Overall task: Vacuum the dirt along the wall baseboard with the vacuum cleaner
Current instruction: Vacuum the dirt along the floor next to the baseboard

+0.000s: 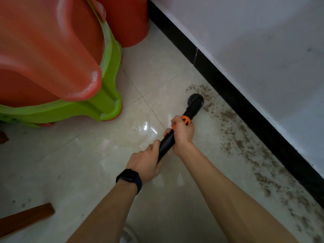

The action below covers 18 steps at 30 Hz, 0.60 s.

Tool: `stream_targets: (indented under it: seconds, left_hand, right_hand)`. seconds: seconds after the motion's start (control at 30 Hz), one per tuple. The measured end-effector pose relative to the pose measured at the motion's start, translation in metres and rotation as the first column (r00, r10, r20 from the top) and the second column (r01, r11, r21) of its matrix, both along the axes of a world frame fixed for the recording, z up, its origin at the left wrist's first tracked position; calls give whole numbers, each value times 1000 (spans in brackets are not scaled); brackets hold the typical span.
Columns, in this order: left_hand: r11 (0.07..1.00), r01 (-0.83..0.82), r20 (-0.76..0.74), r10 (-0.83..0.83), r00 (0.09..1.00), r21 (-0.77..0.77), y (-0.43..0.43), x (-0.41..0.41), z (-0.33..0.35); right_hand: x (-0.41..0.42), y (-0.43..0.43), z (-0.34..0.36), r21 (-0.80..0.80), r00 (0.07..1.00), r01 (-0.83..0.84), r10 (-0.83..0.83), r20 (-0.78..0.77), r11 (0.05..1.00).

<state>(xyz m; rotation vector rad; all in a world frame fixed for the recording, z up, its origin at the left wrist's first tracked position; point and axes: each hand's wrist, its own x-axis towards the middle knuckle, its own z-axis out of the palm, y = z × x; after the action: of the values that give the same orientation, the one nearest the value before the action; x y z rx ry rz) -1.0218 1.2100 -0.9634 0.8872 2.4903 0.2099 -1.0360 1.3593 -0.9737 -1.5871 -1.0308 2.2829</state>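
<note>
A black vacuum tube [167, 143] with an orange collar [185, 120] slants down to a round black nozzle [195, 100] that sits on the pale floor tiles. My right hand [182, 133] grips the tube just below the collar. My left hand [146, 163], with a black watch on the wrist, holds the tube's lower end. Brown dirt [236, 137] lies in a band along the black baseboard [245, 106], from the nozzle toward the lower right. The nozzle touches the band's far end.
Stacked red and green plastic stools [66, 71] stand at the left, with a red bucket-like shape [129, 20] behind them near the baseboard. A brown wooden piece [26, 220] lies at the lower left. A white wall [263, 41] rises above the baseboard.
</note>
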Motion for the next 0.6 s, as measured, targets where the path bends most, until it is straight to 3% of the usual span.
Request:
stream_targets:
  seconds: [0.23, 0.6]
  left_hand:
    - [992, -125, -13, 126, 992, 35, 1, -22, 3]
    - [974, -200, 26, 199, 980, 106, 42, -37, -4]
  right_hand:
    - [-35, 0, 5, 10, 988, -152, 153, -37, 988]
    - [-59, 38, 7, 107, 975, -223, 221, 39, 969]
